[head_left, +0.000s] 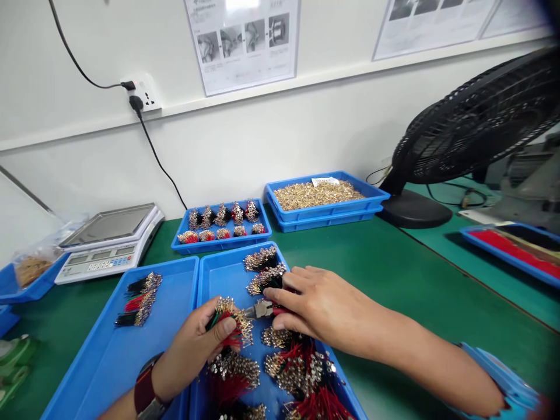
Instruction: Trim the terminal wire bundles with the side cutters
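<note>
My left hand (199, 332) is closed round a bundle of wires (234, 326), red, green and black, with gold-coloured metal tips pointing up and to the right. In my right hand (321, 303) is a pair of pliers (261, 309) with red handles. The jaws reach the tips of the bundle; whether they grip a single wire is too small to tell. Beneath both hands lies a blue tray (221, 268) holding several more wire bundles (236, 367) with silver ring ends and red or black wires.
A second blue tray (170, 274) with a few bundles adjoins on the left. Behind stand a tray of sorted bundles (181, 246), stacked trays of brass-coloured pins (319, 195) and a digital scale (107, 251). A black fan (472, 128) stands at the right.
</note>
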{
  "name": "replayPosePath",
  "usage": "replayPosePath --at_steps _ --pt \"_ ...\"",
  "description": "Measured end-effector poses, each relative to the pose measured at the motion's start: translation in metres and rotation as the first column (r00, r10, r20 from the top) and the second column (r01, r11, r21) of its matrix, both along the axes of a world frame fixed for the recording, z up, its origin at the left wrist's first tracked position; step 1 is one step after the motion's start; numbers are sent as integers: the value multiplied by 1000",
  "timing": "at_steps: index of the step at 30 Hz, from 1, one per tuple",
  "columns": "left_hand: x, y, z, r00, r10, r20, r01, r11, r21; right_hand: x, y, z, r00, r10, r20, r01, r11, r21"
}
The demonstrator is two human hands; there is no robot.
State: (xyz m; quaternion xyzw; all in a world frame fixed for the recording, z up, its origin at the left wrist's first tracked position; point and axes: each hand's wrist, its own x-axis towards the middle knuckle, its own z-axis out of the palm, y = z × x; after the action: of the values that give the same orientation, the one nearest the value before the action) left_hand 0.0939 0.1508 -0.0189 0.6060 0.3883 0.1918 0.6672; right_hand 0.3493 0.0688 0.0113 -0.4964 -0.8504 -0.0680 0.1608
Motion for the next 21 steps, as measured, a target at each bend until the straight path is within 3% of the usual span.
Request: replayPosePath --at_steps 16,21 --pt "0 2 2 992 -67 -107 73 996 59 0 1 -4 1000 -17 24 16 999 44" --pt "-1 2 0 994 -68 -87 71 997 37 1 0 -4 1000 -8 18 8 1000 2"
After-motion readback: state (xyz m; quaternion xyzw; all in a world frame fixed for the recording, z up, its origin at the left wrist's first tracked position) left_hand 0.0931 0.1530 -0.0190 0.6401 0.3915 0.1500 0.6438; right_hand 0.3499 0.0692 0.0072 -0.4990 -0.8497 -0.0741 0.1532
